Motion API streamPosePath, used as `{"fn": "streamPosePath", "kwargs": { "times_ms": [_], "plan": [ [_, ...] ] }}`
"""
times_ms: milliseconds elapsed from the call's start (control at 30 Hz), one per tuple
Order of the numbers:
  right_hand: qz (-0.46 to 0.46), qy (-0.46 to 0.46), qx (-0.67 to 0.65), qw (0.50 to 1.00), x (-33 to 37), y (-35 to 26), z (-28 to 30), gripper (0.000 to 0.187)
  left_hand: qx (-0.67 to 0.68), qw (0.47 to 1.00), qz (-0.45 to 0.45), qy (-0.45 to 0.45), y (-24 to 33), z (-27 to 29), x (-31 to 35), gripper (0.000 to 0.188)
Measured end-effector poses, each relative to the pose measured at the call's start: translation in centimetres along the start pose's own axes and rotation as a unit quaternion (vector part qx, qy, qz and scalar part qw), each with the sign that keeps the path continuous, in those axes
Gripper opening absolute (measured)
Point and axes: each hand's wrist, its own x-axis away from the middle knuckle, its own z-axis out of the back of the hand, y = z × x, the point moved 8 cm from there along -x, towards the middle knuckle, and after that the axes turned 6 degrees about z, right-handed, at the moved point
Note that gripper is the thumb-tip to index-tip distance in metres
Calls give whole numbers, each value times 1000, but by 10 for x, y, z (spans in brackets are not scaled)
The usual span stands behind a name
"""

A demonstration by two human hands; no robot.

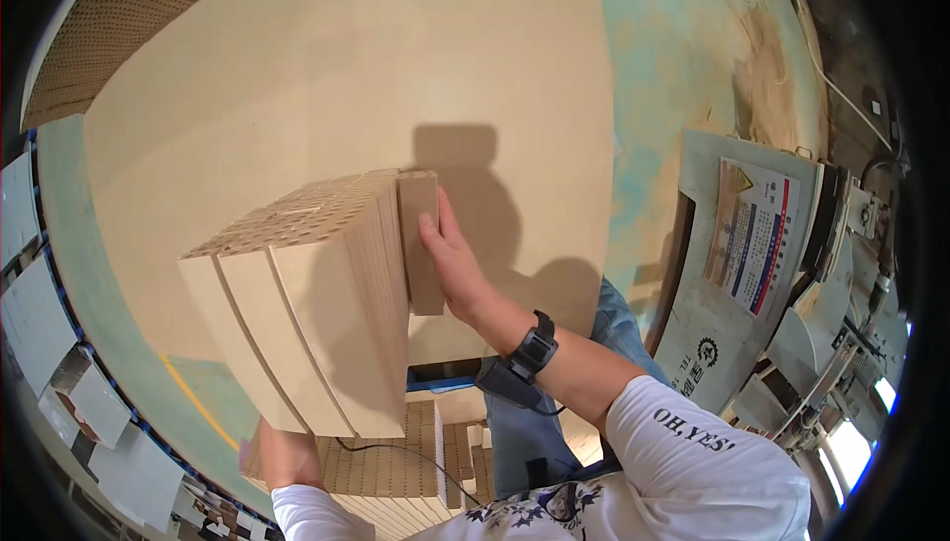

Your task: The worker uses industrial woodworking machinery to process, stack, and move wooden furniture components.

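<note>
Stacked wooden panels (346, 323), edges perforated
Right hand (461, 269) grasps the end panel (424, 282) — left hand (287, 450) mostly hidden, grip unclear.

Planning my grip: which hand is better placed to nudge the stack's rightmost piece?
Probably your right hand: it's on the rightmost piece, while the stack mostly hides your left hand.

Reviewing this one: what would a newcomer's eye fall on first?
First, the big stack of pale wooden boards, left of centre, its top dotted with dark holes. Next, the right hand beside it, touching a narrow, darker piece at the stack's right side. Then the white notice toward the picture's right.
</note>
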Motion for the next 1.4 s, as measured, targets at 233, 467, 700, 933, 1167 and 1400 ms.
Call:
{"fn": "streamPosePath", "kwargs": {
  "times_ms": [233, 467, 700, 933, 1167, 1400],
  "plan": [
    [2, -23, 86, 996, -20, 8, -22, 71, 12, 1000, 1, -4, 2, 3, -12, 58],
    [45, 11, 166, 985, -20, 6, -32, 74, 33, 999, -4, -5, 2, 17, -20, 57],
    [90, 40, 213, 972, -30, 2, -31, 70, 98, 994, -42, 5, 11, 25, -25, 57],
    [171, 74, 271, 944, 14, -68, 104, 61, 226, 967, -47, 108, -132, 14, 20, 53],
    [31, 130, 86, 987, 223, -88, 265, 27, -174, 973, 144, -57, -266, -50, 111, 33],
    [30, 123, -20, 992, 399, -73, 348, 53, -370, 920, -31, -126, -174, -239, 178, 25]
  ]
}}
